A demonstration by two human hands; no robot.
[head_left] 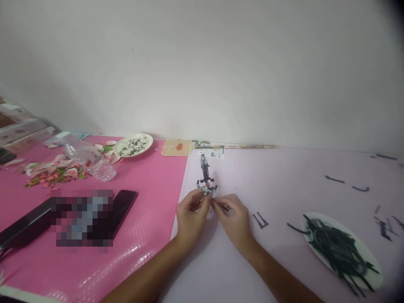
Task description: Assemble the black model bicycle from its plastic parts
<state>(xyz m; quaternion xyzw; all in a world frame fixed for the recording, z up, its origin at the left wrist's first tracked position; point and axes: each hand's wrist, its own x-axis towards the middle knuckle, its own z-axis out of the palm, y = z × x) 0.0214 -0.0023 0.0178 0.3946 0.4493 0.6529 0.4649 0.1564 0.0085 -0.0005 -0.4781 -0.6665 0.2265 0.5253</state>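
Note:
A small black and silver model with handlebar-like arms (206, 189) stands out above my fingers, near the middle of the view. My left hand (193, 212) is closed around its lower part, thumb and fingers pinched together. Beside it, my right hand (232, 214) pinches a thin dark piece (224, 208), its fingertips close to the left thumb. The fingers hide where the piece and the model meet. Two thin black parts (260, 220) lie on the pale surface (217, 261) just right of my right hand.
A white plate (377, 269) of dark strips lies at the right, with loose black pieces behind it. On the pink mat (151, 181) at the left are a phone (126, 206), a plastic bottle (90, 160), petals and a speckled plate (134, 145). A yellow swatter (176, 147) lies by the wall.

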